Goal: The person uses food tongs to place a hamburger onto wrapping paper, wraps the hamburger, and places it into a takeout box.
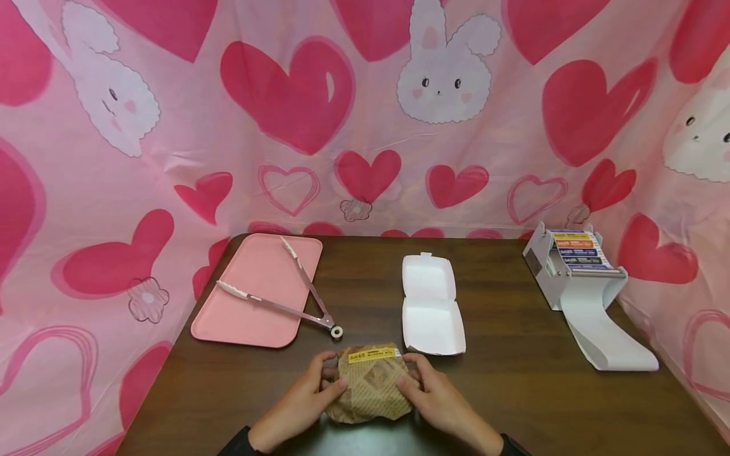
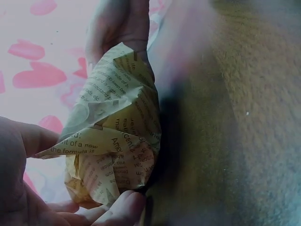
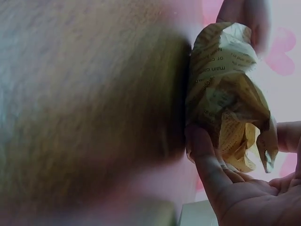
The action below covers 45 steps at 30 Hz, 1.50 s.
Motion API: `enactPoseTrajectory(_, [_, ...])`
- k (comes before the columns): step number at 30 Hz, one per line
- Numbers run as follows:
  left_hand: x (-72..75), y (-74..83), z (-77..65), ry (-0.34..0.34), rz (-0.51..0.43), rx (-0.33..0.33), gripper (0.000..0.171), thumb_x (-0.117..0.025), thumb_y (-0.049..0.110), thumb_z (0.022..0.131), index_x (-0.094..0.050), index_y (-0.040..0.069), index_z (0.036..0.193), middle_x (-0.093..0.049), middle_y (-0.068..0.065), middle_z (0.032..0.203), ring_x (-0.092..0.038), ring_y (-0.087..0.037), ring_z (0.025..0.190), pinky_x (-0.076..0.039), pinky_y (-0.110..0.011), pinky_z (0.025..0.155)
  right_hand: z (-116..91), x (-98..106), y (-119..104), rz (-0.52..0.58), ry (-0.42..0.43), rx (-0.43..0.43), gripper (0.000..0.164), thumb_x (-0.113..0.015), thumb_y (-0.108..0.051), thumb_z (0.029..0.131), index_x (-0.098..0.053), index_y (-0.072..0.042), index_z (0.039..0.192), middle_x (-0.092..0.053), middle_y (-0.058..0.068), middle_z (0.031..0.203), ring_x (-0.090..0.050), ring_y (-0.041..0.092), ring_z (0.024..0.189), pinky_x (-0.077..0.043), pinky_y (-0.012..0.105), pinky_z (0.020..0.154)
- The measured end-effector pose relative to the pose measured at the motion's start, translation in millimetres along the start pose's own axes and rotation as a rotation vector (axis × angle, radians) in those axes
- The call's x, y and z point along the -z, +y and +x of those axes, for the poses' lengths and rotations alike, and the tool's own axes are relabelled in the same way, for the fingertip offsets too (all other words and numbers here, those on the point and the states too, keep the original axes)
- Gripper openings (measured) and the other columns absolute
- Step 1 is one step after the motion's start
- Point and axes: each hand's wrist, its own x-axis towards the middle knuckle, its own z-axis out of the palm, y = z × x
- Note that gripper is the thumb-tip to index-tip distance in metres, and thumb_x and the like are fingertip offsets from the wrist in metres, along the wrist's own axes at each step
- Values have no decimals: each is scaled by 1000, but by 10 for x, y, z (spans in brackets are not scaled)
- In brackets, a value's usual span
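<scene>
A round parcel wrapped in brown printed paper (image 1: 375,389), with a yellow label (image 1: 373,354) across its far top edge, is held between both hands near the table's front edge. My left hand (image 1: 310,396) grips its left side, thumb on top and fingers curled at the edge. On the opposite side my right hand (image 1: 436,396) grips it the same way. Folded, crumpled paper ends show in the left wrist view on the parcel (image 2: 113,127), and likewise in the right wrist view on the parcel (image 3: 225,99). What the paper encloses is hidden.
An opened white clamshell box (image 1: 433,326) stands just beyond the right hand. Metal tongs (image 1: 285,307) lie spread across a pink tray (image 1: 256,253) at left. A label dispenser (image 1: 576,259) with a trailing white strip (image 1: 610,354) stands at right. Heart-patterned cloth surrounds the table.
</scene>
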Motion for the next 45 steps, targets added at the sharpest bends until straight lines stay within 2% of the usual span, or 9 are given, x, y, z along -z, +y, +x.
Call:
enactPoseTrajectory(7, [47,113,-20,8,-1,-39,65,-60,33,102,-30,-3,148,-64,-16,122,-67,-19,99,-50,-28,81,-29,42,-122,75,25,40,42,-58,-26,104,-46,-3,136,-74,3,109,-66,3,91,-49,24,82])
enactPoseTrajectory(12, [113,324,61,19,59,-88,63,-60,37,102,-33,5,149,-61,-17,129,-63,-23,107,-51,-38,84,-28,197,-262,78,99,53,39,-60,-23,103,-48,-4,134,-74,5,107,-66,2,86,-51,24,76])
enactPoseTrajectory(15, [107,453,212,15,80,-121,62,-59,39,102,-34,8,150,-61,-17,132,-63,-25,111,-51,-42,88,-2,359,-324,59,156,0,40,-62,-24,101,-49,-5,134,-74,6,109,-66,3,86,-51,24,75])
enactPoseTrajectory(20, [-13,635,616,6,72,-189,60,-59,37,102,-36,6,148,-65,-16,128,-65,-24,111,-52,-40,88,49,713,-327,32,252,-133,45,-63,-28,101,-49,-8,138,-72,9,117,-67,13,96,-51,32,84])
enactPoseTrajectory(25, [-150,755,992,-26,46,-191,63,-60,40,102,-35,7,149,-66,-15,128,-66,-23,111,-53,-43,91,84,995,-219,16,279,-217,50,-59,-34,103,-46,-8,143,-67,17,128,-65,25,111,-52,42,92])
enactPoseTrajectory(29, [-259,767,1240,-51,26,-185,64,-60,40,101,-33,7,149,-65,-16,127,-66,-25,110,-53,-45,92,121,1139,-97,24,278,-267,52,-57,-37,103,-44,-8,144,-65,19,129,-63,29,112,-51,49,95])
enactPoseTrajectory(33, [-324,723,1396,-54,19,-159,67,-60,42,101,-32,7,150,-66,-15,124,-66,-24,109,-52,-44,91,179,1191,-3,26,276,-307,55,-57,-40,103,-43,-8,145,-64,20,129,-62,30,113,-49,51,95])
enactPoseTrajectory(40, [-415,658,1505,-48,50,-140,68,-60,42,101,-32,6,150,-69,-13,117,-65,-24,104,-51,-40,86,230,1198,132,15,280,-312,53,-59,-37,102,-45,-5,143,-67,18,120,-62,28,106,-49,40,87])
enactPoseTrajectory(45, [-462,593,1542,-48,70,-141,67,-61,40,101,-31,3,150,-68,-14,117,-65,-24,104,-51,-41,87,259,1197,225,-35,280,-335,53,-59,-39,102,-47,-7,142,-64,16,118,-59,29,107,-46,39,85])
